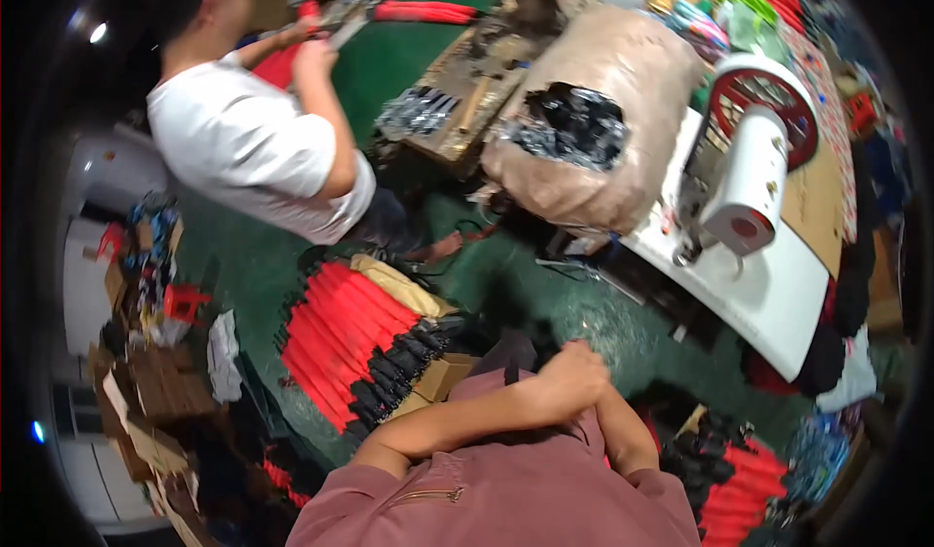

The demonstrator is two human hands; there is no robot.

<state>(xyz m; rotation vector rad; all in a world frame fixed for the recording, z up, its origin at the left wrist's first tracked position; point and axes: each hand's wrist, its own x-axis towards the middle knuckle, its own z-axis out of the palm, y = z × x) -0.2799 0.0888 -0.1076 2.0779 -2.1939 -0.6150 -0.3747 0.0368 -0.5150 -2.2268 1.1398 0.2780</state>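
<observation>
In front of my body my forearms cross, and my hands meet at the wrists. My left hand [562,384] is closed around my right wrist. Just beyond it shows a small part of my right hand [581,349], blurred and partly covered, so its fingers cannot be made out. Nearest to my hands on the left is a fanned pile of folded red umbrellas [345,328] with black ends, lying on the floor. Another heap of folded red umbrellas [744,484] lies at my right side.
A person in a white shirt [258,148] stands at the far left, holding a red folded umbrella [309,12]. Ahead stands a torn brown bale [613,70] showing black plastic. A white sewing machine [754,182] sits on a white table [778,299] at right. Cardboard boxes [156,387] crowd the left.
</observation>
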